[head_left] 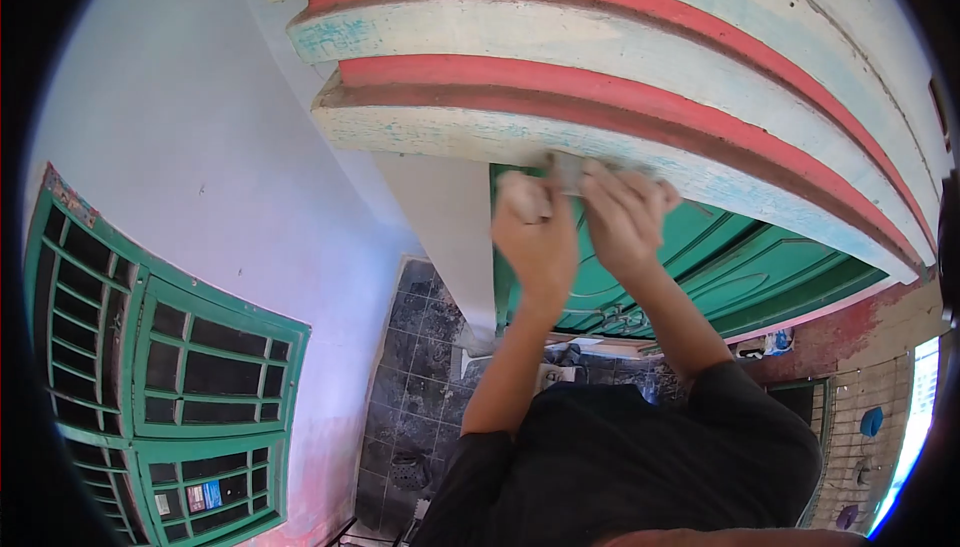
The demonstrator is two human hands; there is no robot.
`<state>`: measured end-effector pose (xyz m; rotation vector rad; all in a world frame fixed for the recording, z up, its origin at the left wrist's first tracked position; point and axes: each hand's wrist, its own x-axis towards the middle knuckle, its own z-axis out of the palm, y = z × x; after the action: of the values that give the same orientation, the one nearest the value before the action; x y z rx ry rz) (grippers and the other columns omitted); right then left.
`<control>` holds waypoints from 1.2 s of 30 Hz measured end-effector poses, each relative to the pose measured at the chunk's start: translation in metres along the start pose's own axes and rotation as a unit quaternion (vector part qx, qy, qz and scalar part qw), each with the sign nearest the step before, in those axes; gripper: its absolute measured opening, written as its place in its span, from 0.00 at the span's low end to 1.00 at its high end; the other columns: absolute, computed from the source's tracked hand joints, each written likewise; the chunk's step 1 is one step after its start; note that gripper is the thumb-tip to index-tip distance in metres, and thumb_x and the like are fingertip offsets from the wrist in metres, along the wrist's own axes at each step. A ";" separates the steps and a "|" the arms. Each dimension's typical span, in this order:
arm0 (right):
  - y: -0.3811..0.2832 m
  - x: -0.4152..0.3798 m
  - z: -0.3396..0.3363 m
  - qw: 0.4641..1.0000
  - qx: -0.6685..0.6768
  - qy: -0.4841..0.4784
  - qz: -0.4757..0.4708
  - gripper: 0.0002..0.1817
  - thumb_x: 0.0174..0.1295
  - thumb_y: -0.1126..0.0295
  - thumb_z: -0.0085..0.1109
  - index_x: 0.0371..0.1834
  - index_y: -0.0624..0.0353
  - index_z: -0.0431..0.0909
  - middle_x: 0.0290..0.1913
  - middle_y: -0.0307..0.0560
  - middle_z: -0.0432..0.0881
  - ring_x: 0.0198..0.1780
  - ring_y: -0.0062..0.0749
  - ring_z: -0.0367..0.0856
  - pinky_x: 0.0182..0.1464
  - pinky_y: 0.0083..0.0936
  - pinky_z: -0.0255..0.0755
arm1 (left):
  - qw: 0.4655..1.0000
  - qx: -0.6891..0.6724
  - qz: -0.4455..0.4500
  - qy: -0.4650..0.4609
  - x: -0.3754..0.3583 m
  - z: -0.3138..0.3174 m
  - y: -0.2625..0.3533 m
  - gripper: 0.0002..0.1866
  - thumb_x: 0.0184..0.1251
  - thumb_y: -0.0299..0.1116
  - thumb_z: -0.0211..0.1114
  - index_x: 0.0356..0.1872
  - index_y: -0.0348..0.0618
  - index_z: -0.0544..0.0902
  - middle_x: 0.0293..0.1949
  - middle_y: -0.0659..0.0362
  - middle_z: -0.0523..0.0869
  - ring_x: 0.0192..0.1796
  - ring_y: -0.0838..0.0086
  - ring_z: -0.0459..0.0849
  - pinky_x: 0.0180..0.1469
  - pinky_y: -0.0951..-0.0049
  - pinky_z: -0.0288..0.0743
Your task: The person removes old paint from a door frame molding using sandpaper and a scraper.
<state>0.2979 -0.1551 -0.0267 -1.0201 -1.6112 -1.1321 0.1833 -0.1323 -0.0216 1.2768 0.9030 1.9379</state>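
Note:
Both my hands are raised to the lower edge of a white ledge [450, 127] with worn blue patches. My left hand [540, 232] is closed around a tool whose handle end pokes out of the fist. Between the hands a flat grey scraper blade [568, 173] touches the ledge's lower edge, slightly blurred. My right hand [625, 212] has its fingers bent and pressed together at the blade's right side. The handle is mostly hidden by my left hand.
Red bands [520, 77] run between the pale ledges above. Behind my hands is a green door [720, 267]. A green barred window [210, 357] is in the wall at left. Dark floor tiles [410, 347] lie far below, and a wire grid [850, 437] stands at right.

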 end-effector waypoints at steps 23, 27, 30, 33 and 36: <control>-0.016 -0.004 0.012 1.000 0.013 -0.014 -0.001 0.16 0.52 0.70 0.69 0.46 0.54 0.89 0.54 0.40 0.91 0.51 0.32 0.80 0.60 0.35 0.63 | 0.998 -0.008 -0.044 0.037 -0.006 -0.009 -0.018 0.15 0.65 0.16 0.65 0.28 0.44 0.68 0.30 0.65 0.72 0.34 0.80 0.70 0.39 0.76 0.69; -0.070 0.048 0.087 0.994 0.107 0.010 -0.018 0.16 0.53 0.68 0.66 0.47 0.54 0.89 0.54 0.39 0.90 0.54 0.34 0.81 0.57 0.39 0.64 | 0.983 -0.099 -0.076 0.135 0.073 -0.061 -0.017 0.17 0.64 0.17 0.62 0.27 0.47 0.63 0.31 0.65 0.71 0.35 0.78 0.69 0.40 0.71 0.70; -0.083 0.061 0.099 0.992 0.129 0.000 -0.005 0.16 0.54 0.68 0.65 0.47 0.55 0.88 0.54 0.39 0.89 0.54 0.35 0.81 0.56 0.40 0.65 | 0.981 -0.096 -0.082 0.149 0.089 -0.067 -0.017 0.18 0.65 0.18 0.62 0.27 0.47 0.61 0.30 0.65 0.68 0.34 0.77 0.68 0.38 0.71 0.69; -0.063 0.044 0.066 0.993 0.114 -0.003 0.015 0.17 0.53 0.67 0.67 0.47 0.54 0.89 0.54 0.40 0.90 0.52 0.35 0.81 0.55 0.39 0.66 | 0.986 -0.091 -0.076 0.113 0.050 -0.043 -0.011 0.18 0.66 0.18 0.64 0.29 0.49 0.62 0.29 0.67 0.67 0.35 0.80 0.66 0.41 0.74 0.68; -0.019 -0.006 0.009 1.000 0.008 -0.011 0.023 0.19 0.47 0.73 0.75 0.46 0.51 0.90 0.50 0.37 0.92 0.49 0.33 0.81 0.57 0.36 0.64 | 0.989 -0.047 -0.135 -0.032 -0.002 -0.020 -0.011 0.19 0.74 0.25 0.67 0.29 0.47 0.64 0.29 0.65 0.74 0.35 0.82 0.72 0.38 0.75 0.71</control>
<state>0.2795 -0.1519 -0.0385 -1.0581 -1.6038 -1.0792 0.1664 -0.1314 -0.0375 1.0950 0.8911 1.6990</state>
